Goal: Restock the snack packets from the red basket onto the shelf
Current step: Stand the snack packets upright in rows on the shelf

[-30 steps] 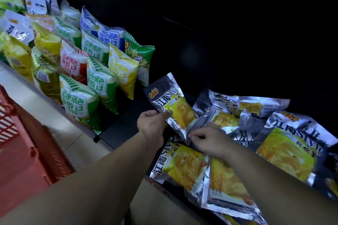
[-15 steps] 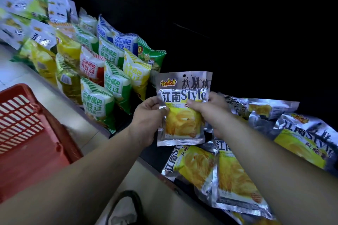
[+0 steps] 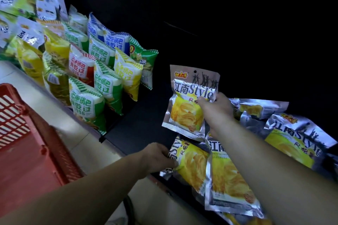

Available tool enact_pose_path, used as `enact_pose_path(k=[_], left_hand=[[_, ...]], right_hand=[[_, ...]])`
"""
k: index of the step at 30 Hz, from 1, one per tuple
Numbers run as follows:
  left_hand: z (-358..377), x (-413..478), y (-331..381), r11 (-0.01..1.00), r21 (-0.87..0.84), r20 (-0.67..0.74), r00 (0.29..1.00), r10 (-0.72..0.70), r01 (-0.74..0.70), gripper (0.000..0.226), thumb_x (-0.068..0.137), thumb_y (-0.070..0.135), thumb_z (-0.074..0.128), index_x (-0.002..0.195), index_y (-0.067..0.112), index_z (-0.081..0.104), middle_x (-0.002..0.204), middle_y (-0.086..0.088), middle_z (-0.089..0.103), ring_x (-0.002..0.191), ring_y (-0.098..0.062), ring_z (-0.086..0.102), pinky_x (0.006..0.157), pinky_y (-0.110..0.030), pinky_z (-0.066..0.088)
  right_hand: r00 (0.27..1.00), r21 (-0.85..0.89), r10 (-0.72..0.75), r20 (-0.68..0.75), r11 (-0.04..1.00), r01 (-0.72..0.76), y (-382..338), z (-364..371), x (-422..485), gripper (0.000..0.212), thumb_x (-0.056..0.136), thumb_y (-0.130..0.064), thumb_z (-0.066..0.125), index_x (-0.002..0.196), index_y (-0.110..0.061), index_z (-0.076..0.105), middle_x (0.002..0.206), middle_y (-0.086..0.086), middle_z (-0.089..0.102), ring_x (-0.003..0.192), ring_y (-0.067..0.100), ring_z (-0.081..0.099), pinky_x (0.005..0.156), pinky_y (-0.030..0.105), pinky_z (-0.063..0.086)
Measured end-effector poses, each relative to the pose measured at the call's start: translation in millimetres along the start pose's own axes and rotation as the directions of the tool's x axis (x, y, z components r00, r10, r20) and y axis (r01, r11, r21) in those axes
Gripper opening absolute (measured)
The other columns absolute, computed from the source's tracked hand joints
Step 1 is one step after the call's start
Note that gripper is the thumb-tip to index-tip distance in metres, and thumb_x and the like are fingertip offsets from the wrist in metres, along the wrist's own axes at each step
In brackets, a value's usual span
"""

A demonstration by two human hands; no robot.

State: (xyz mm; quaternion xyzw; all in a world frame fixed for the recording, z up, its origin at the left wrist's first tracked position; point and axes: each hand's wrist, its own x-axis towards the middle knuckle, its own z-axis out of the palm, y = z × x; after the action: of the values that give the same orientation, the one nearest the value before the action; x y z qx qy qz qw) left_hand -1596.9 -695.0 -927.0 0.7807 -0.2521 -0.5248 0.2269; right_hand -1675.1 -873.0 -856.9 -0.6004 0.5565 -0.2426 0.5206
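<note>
I am looking down from a head-worn camera at a dark shop shelf (image 3: 139,124) with two bare forearms reaching in from the bottom of the view.

My right hand (image 3: 216,109) is raised above the shelf and closed on a silver and yellow snack packet (image 3: 190,102), thumb across the front and the other fingers behind it. The packet stands upright, facing me, with "Style" printed across its silver band and a picture of yellow crisps below.

My left hand (image 3: 158,157) is lower, at the front edge of the shelf. Its fingers curl around the left end of a second silver and yellow packet (image 3: 190,166) that lies flat on the shelf. I think it is gripping that packet, though the fingertips are hidden beneath it.

Just to the right of that one lies another flat packet (image 3: 226,186), partly under my right forearm. More packets of the same kind (image 3: 292,137) are heaped loosely at the right end of the shelf, overlapping one another.

Along the left stretch of the shelf stand rows of puffed bags (image 3: 102,82) in green, yellow, red and blue, upright and leaning back, well apart from the packet in my right hand.

The red basket (image 3: 27,151) sits at the lower left, on the pale floor (image 3: 60,107) beside the shelf. Only its latticed wall and rim show.
</note>
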Motion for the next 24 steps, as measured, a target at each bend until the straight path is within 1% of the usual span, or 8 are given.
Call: enact_pose_path(k=[2, 6, 8, 12, 16, 18, 21, 24], left_hand=[[-9.5, -5.1, 1.2, 0.991, -0.123, -0.039, 0.998, 0.047, -0.052, 0.023, 0.082, 0.032, 0.085, 0.086, 0.016, 0.07, 0.077, 0.0, 0.07, 0.065, -0.011, 0.062, 0.064, -0.027, 0.053], [-40.9, -23.6, 7.0, 0.954, -0.292, -0.051, 0.997, 0.061, -0.073, 0.024, 0.094, 0.042, 0.071, 0.103, 0.021, 0.062, 0.091, -0.016, 0.076, 0.069, -0.028, 0.074, 0.061, -0.039, 0.061], [-53.2, -31.5, 4.7, 0.939, -0.339, -0.036, 0.998, 0.047, -0.056, 0.025, 0.094, 0.039, 0.072, 0.104, 0.022, 0.058, 0.091, -0.015, 0.076, 0.069, -0.03, 0.074, 0.056, -0.035, 0.058], [-67.8, -36.6, 1.2, 0.898, -0.424, -0.192, 0.981, 0.04, -0.12, 0.023, 0.082, 0.01, 0.085, 0.093, 0.012, 0.065, 0.069, -0.005, 0.066, 0.053, -0.012, 0.057, 0.049, -0.024, 0.045], [-85.6, -36.2, 8.9, 0.8, -0.573, -0.234, 0.971, 0.048, -0.177, 0.028, 0.076, 0.004, 0.087, 0.098, 0.003, 0.07, 0.086, -0.013, 0.07, 0.077, -0.022, 0.063, 0.065, -0.028, 0.049], [-93.7, -37.0, 14.8, 0.764, -0.62, -0.217, 0.975, 0.054, -0.18, 0.037, 0.074, 0.006, 0.089, 0.104, -0.004, 0.071, 0.092, -0.013, 0.073, 0.077, -0.021, 0.067, 0.072, -0.031, 0.054], [-106.4, -41.0, 27.6, 0.829, -0.522, -0.311, 0.95, 0.033, -0.2, 0.037, 0.077, -0.005, 0.083, 0.111, -0.006, 0.069, 0.098, -0.021, 0.075, 0.075, -0.023, 0.069, 0.073, -0.032, 0.059], [-125.5, -52.8, 52.1, 0.972, -0.105, -0.365, 0.917, 0.16, -0.212, 0.039, 0.081, -0.007, 0.077, 0.111, 0.015, 0.062, 0.104, -0.021, 0.075, 0.064, -0.012, 0.068, 0.056, -0.018, 0.054]], right_hand=[[1.0, 0.012, 0.017, -0.027, 1.0, -0.016, -2.3, -2.3, -0.4, 0.03, 0.095, -0.032, 0.07, 0.113, -0.014, 0.054, 0.122, 0.016, 0.064, 0.107, 0.038, 0.065, 0.086, 0.041, 0.053], [0.999, 0.047, -0.016, -0.041, 0.999, 0.018, -10.1, -9.5, 1.2, 0.028, 0.097, -0.026, 0.069, 0.122, -0.022, 0.059, 0.117, 0.0, 0.067, 0.104, 0.027, 0.063, 0.092, 0.039, 0.051], [0.999, 0.022, -0.026, -0.024, 0.999, 0.027, -13.5, -9.7, 0.3, 0.024, 0.095, -0.025, 0.071, 0.117, -0.025, 0.061, 0.111, -0.001, 0.068, 0.099, 0.025, 0.064, 0.089, 0.036, 0.051], [0.996, -0.015, -0.003, 0.087, 1.0, 0.004, -19.1, -3.0, -4.6, 0.026, 0.091, -0.026, 0.077, 0.114, -0.03, 0.064, 0.11, -0.002, 0.072, 0.1, 0.026, 0.069, 0.095, 0.049, 0.057], [0.98, -0.036, 0.019, 0.199, 0.999, -0.012, -19.4, 3.4, -7.2, 0.021, 0.088, -0.027, 0.08, 0.097, -0.034, 0.064, 0.106, -0.004, 0.075, 0.096, 0.026, 0.072, 0.09, 0.054, 0.059], [0.971, -0.038, 0.023, 0.236, 0.999, -0.014, -19.7, 4.4, -8.5, 0.022, 0.088, -0.023, 0.08, 0.103, -0.031, 0.064, 0.107, -0.001, 0.075, 0.094, 0.027, 0.073, 0.087, 0.055, 0.06], [0.959, -0.022, 0.011, 0.283, 1.0, -0.004, -23.1, 3.6, -10.1, 0.031, 0.091, -0.02, 0.077, 0.119, -0.026, 0.064, 0.106, -0.002, 0.075, 0.089, 0.021, 0.073, 0.08, 0.045, 0.061], [0.933, 0.0, 0.008, 0.361, 1.0, -0.008, -29.7, 2.1, -13.2, 0.024, 0.095, -0.022, 0.073, 0.118, -0.024, 0.065, 0.097, -0.005, 0.074, 0.082, 0.017, 0.072, 0.082, 0.047, 0.061]])
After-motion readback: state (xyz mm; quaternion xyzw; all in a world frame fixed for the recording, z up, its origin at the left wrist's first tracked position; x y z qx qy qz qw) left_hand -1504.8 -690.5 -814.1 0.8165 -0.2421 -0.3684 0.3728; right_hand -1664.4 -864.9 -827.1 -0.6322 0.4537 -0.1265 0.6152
